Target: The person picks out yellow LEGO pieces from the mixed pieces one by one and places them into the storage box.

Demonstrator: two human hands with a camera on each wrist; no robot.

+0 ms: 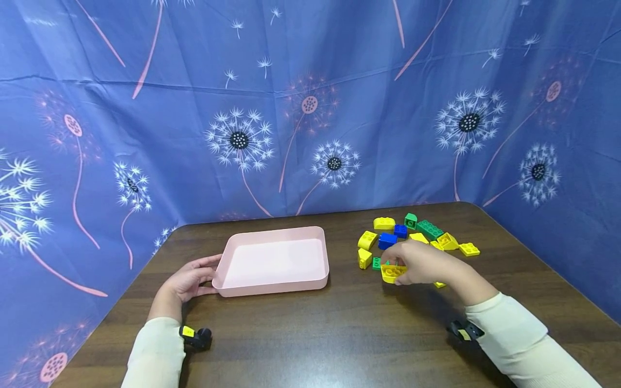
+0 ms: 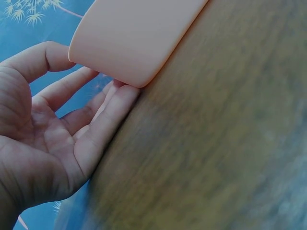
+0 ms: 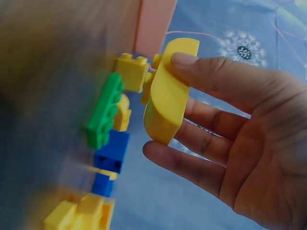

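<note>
A pink rectangular tray lies on the left part of the table. At its left end the left hand touches the wall with its fingertips, fingers fairly straight; the left wrist view shows this hand beside the tray's corner. To the right of the tray, the right hand holds a yellow curved brick at the front of a loose group of bricks. In the right wrist view the thumb of the right hand presses on this yellow brick, with fingers behind it.
Behind and around the right hand lie several yellow bricks, blue bricks and green bricks. A blue patterned cloth hangs behind the brown wooden table. Each wrist wears a small black camera.
</note>
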